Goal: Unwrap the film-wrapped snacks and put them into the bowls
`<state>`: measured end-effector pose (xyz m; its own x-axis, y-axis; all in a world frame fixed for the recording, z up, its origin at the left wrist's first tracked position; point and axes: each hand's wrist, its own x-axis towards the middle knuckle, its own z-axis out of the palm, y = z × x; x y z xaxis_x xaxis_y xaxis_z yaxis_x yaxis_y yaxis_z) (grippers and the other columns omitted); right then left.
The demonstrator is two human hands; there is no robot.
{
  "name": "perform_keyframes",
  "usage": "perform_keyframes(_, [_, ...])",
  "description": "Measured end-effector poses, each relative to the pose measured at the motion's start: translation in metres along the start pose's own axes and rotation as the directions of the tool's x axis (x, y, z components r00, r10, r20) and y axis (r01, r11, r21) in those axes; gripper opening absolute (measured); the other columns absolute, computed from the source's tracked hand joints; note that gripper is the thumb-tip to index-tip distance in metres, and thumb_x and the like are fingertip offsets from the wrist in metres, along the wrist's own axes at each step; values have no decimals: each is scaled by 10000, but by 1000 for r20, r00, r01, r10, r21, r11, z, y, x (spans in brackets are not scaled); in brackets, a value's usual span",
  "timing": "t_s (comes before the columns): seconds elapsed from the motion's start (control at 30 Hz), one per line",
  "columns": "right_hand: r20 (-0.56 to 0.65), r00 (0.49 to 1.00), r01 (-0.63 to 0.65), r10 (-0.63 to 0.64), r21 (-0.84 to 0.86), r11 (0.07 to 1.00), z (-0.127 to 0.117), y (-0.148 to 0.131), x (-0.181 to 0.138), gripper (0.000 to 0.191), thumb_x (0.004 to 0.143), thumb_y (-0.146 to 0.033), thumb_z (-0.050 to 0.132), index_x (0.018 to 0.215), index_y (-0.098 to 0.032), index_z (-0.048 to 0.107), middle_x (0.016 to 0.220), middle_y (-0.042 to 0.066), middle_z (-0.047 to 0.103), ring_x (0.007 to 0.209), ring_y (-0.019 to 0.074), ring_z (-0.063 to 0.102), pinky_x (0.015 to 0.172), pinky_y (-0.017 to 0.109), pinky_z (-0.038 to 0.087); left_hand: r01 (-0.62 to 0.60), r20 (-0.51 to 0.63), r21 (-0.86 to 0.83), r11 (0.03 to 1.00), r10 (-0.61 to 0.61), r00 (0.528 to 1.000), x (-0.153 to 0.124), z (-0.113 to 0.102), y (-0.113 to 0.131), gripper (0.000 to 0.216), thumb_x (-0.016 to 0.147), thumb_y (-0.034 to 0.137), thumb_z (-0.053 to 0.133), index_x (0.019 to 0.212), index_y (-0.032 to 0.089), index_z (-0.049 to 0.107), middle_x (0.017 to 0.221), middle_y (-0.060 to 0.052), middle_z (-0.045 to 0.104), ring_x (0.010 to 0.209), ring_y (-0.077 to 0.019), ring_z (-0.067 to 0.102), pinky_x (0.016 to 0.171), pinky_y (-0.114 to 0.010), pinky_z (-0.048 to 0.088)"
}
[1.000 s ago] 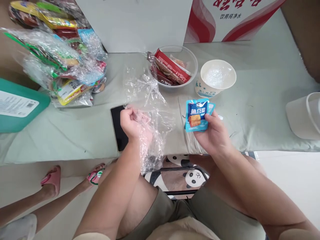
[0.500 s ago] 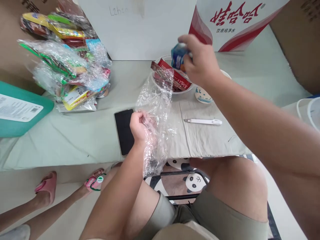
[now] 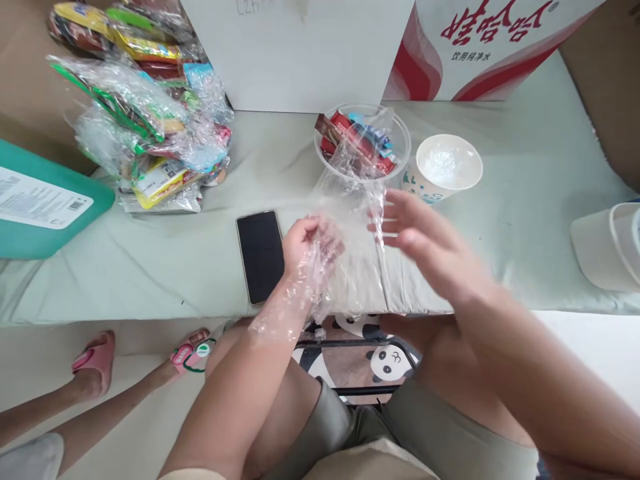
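My left hand (image 3: 313,247) is closed on a clear plastic bag (image 3: 357,213), which spreads over the table and drapes across my wrist. Just right of the bag is my right hand (image 3: 425,243), fingers apart and holding nothing, its fingertips at the bag's edge. Behind the bag stands a clear plastic bowl (image 3: 404,137) holding red wrappers (image 3: 350,130) and a blue packet (image 3: 377,137). Part of the bag overlaps the bowl's front. A paper cup (image 3: 470,177) with clear crumpled film inside stands to the bowl's right.
A black-screened phone (image 3: 261,257) lies left of my left hand. Bagged snacks (image 3: 150,120) are heaped at the back left, beside a green container (image 3: 45,200). White boxes (image 3: 300,60) line the back. A white bucket (image 3: 600,247) stands at the right. Another person's feet show at lower left.
My right hand has let go of the blue packet, which now lies in the bowl. It has come down and opened beside the bag. The white cutter is now hidden from view.
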<state>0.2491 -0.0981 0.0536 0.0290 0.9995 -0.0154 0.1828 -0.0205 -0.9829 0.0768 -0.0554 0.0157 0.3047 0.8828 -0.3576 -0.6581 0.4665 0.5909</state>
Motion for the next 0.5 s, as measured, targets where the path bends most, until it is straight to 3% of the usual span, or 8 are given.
perform_keyframes(0.07, [-19, 996, -82, 82, -12, 997, 10, 12, -17, 707, 810, -601, 766, 1388, -225, 607, 1248, 128, 761, 979, 255, 771, 811, 404, 649, -37, 3, 145, 989, 37, 999, 2, 1, -9, 234, 796, 178, 540, 584, 195, 442, 547, 28, 360, 456, -79, 343, 456, -226, 290])
perform_keyframes(0.17, [-169, 973, -176, 155, -113, 978, 13, 25, -23, 548, 893, -460, 697, 1361, -184, 630, 982, 94, 811, 741, 213, 764, 764, 417, 642, 1, -34, 317, 949, 10, 999, 6, 0, -23, 24, 785, 230, 618, 791, 213, 601, 621, 33, 489, 498, -95, 443, 480, -235, 335])
perform_keyframes(0.2, [-215, 963, -194, 162, -135, 972, 10, 29, -22, 487, 918, -434, 659, 1327, -171, 657, 880, 70, 805, 688, 202, 751, 751, 412, 639, 6, -69, 336, 942, 18, 997, 7, -2, -25, 88, 795, 263, 645, 868, 229, 611, 661, 38, 513, 518, -99, 469, 490, -236, 350])
perform_keyframes(0.3, [-323, 930, -229, 174, -142, 963, -2, 38, -21, 392, 955, -409, 597, 1220, -152, 727, 714, 32, 759, 587, 168, 711, 647, 345, 615, -141, -126, 389, 910, 204, 971, 10, -9, -25, 176, 835, 382, 681, 882, 253, 572, 765, 29, 541, 617, -112, 533, 547, -241, 406])
perform_keyframes(0.4, [-428, 886, -257, 177, -138, 956, -14, 40, -23, 339, 956, -408, 607, 1095, -147, 774, 600, 5, 697, 480, 139, 645, 517, 278, 550, -345, 34, 531, 774, 388, 921, 4, -11, -15, 293, 884, 493, 634, 757, 236, 573, 788, -8, 565, 719, -146, 563, 648, -273, 462])
perform_keyframes(0.5, [-513, 845, -279, 151, -182, 943, -19, 37, -25, 290, 940, -393, 636, 1000, -157, 792, 512, -20, 632, 422, 126, 596, 464, 251, 511, -415, 289, 732, 540, 306, 907, -9, -2, -11, 426, 859, 623, 644, 739, 216, 677, 963, -79, 672, 912, -219, 637, 833, -350, 517])
